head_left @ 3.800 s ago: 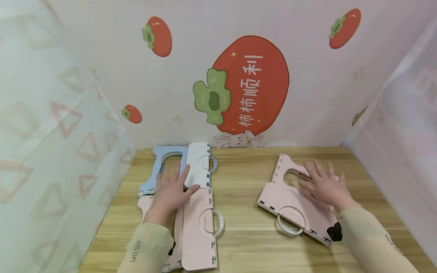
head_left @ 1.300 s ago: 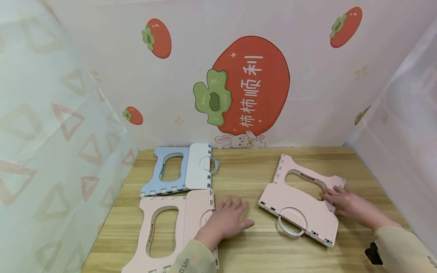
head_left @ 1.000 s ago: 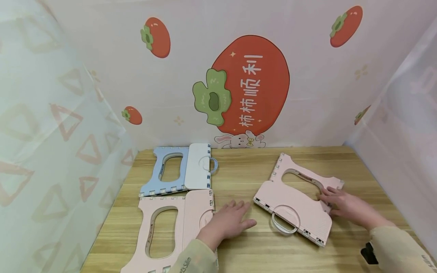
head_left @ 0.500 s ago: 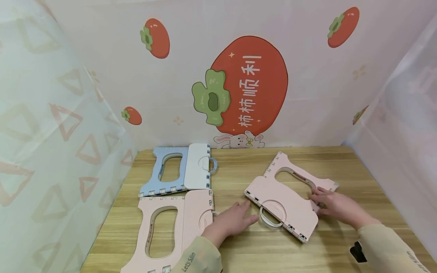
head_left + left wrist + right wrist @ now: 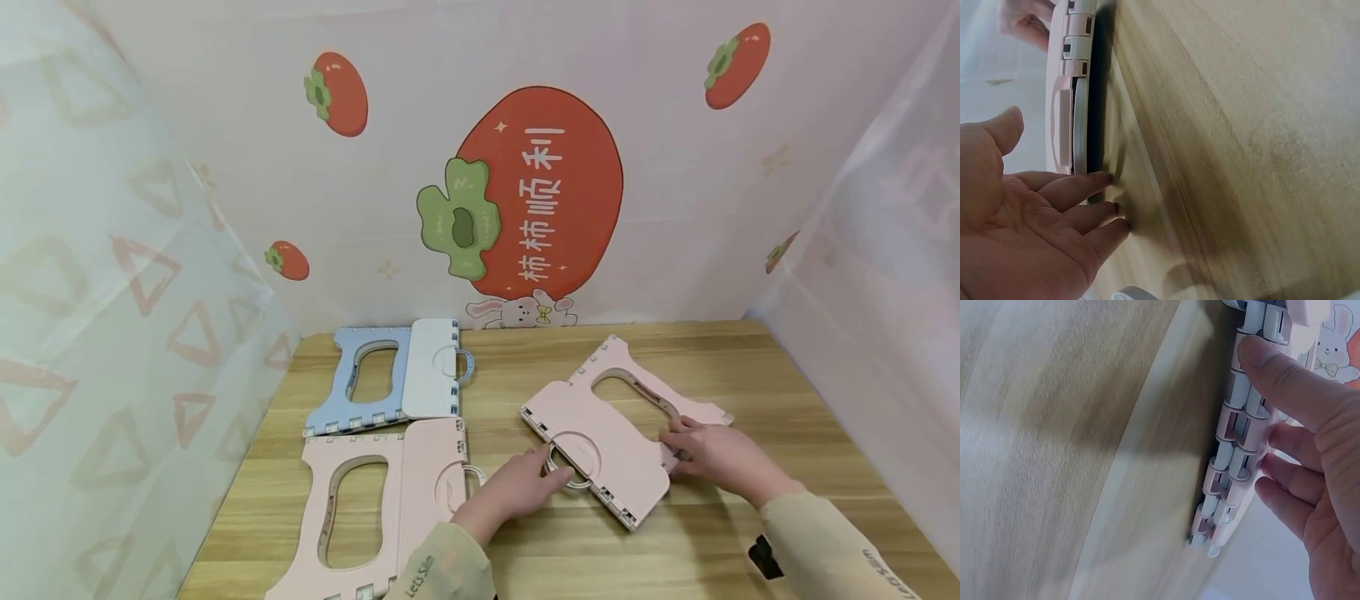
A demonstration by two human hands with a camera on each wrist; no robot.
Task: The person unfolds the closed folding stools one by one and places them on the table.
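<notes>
A pink folding stool, folded flat, lies slanted on the right half of the table. My right hand grips its right edge; in the right wrist view the thumb presses the hinged side while the fingers lie on the other face. My left hand is at the stool's carry handle on the near-left side. In the left wrist view its fingers are extended, palm up, with the fingertips right at the handle and close over the wood, thumb apart.
On the left, a second folded pink stool lies in front of a folded blue stool with a white seat. My left forearm passes over the pink one's near corner. A white wall sheet with printed persimmons stands behind the wooden table.
The right pink stool has slid left and turned slightly, my right hand moving with it. My left hand went from the left stools to the stool's handle. The left stools have stayed put.
</notes>
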